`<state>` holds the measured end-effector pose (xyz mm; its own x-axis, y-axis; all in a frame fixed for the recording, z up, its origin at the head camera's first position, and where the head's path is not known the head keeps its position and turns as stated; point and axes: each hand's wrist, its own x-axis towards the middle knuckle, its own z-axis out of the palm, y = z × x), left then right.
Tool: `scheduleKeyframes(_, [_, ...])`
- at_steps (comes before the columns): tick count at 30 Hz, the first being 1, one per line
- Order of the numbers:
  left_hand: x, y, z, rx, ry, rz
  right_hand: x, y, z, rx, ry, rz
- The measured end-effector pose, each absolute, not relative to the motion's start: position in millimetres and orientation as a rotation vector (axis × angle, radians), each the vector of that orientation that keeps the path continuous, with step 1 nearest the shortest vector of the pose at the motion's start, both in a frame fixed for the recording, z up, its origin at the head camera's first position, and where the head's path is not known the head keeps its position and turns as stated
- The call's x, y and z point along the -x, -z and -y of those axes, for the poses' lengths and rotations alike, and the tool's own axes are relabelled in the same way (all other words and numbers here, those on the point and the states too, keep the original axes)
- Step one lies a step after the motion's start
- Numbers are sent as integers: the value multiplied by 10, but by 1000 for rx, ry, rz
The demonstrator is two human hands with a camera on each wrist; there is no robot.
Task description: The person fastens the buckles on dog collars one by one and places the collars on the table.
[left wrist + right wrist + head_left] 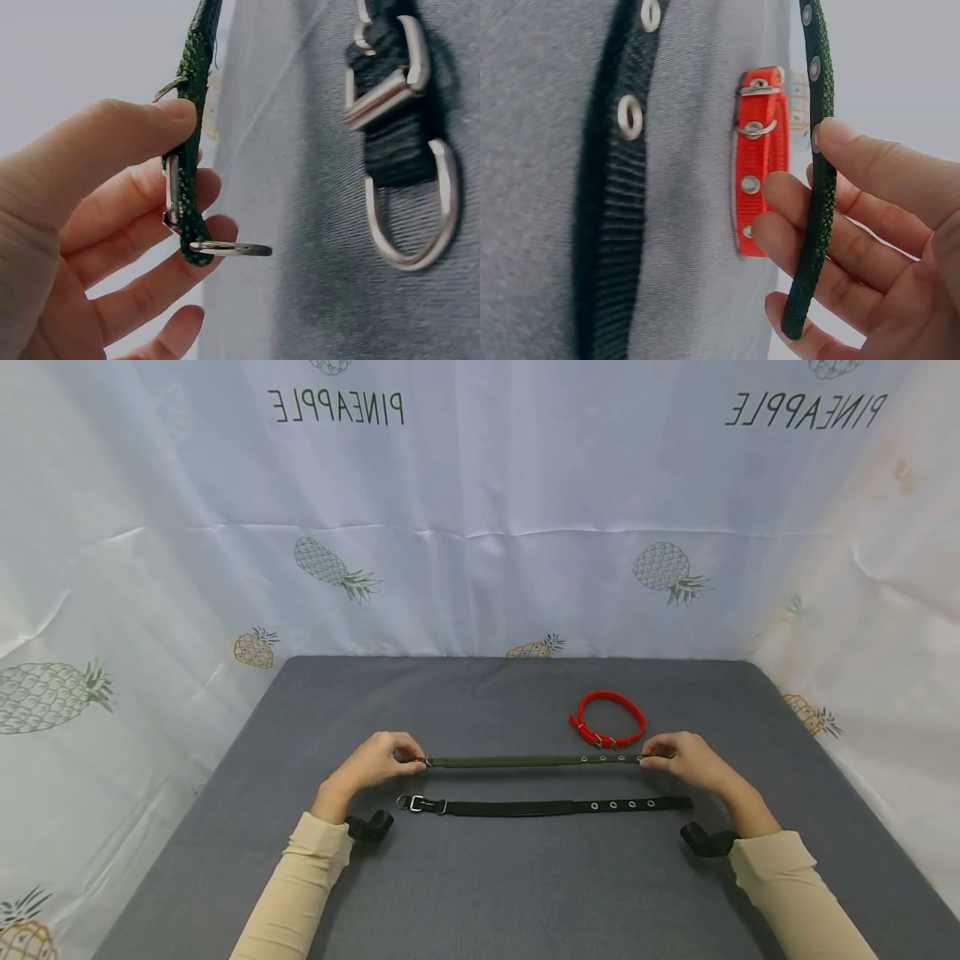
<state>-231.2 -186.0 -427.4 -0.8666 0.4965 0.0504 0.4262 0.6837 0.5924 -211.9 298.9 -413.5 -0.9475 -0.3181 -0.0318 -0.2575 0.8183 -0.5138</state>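
A green collar [510, 762] is stretched straight between both hands. My left hand [384, 758] pinches its buckle end, thumb against fingers; the buckle and a metal ring [232, 248] show in the left wrist view. At the other end, my right hand [681, 757] pinches the eyelet part, and the strap's tip lies across the fingers in the right wrist view. Nearer to me, a black collar [517, 808] lies straight on the table, buckle at left, eyelets at right. Beyond the right hand rests a red collar [635, 708], fastened into a loop.
The grey-covered table [525, 885] has white pineapple-print curtains [480, 485] behind it and on both sides. Black straps [369, 827] are worn at both wrists, under beige sleeves [300, 877].
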Motion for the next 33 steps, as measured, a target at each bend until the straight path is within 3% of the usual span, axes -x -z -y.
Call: scheduleKeyframes(33, [2315,4114,1916,-775,-1270,-2971,2094,3887,-2951,421,962,-3008])
